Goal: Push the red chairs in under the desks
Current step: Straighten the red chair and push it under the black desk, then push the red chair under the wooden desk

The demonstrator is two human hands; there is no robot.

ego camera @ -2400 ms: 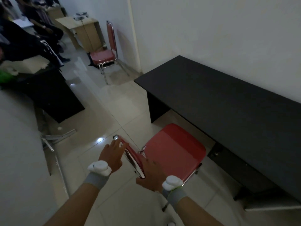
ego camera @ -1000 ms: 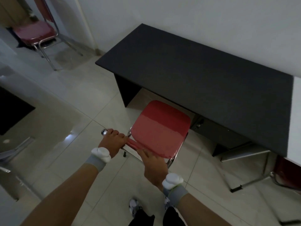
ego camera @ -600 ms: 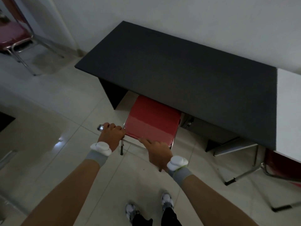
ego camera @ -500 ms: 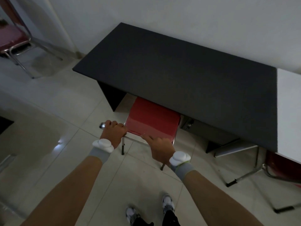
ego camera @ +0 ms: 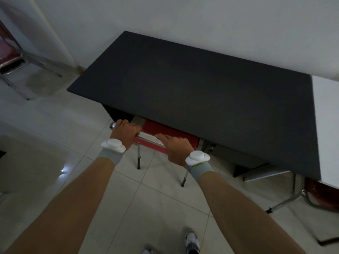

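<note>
Head camera, looking down past both forearms, left to right. Far left against the wall: a second red chair (ego camera: 8, 52), out in the open, not under any desk. Centre: left hand (ego camera: 124, 132) closed round the left end of the chair back, fingers curled over the top rail, chrome tube end poking out just beside the knuckles. Next to it: red chair (ego camera: 168, 133) in hand, seat almost wholly hidden beneath the black desk (ego camera: 192, 88), only a strip of red and the two rear legs showing in front of the desk edge. Right hand (ego camera: 176, 148) laid on the right part of the same back, fingers stretched forward and mostly flat, palm pressing rather than gripping; cannot tell whether the thumb hooks under the rail. Further right: a white desk (ego camera: 328, 129) butted against the black one, with a third red chair (ego camera: 322, 193) partly under it at the frame's lower right.

Step in hand, by judgement: the last stretch of pushing this chair home. Next move likely calls for a short, even shove from both hands until the back meets the desk edge, keeping fingers clear of that edge, then letting go and turning to another chair, probably the one far left.
</note>
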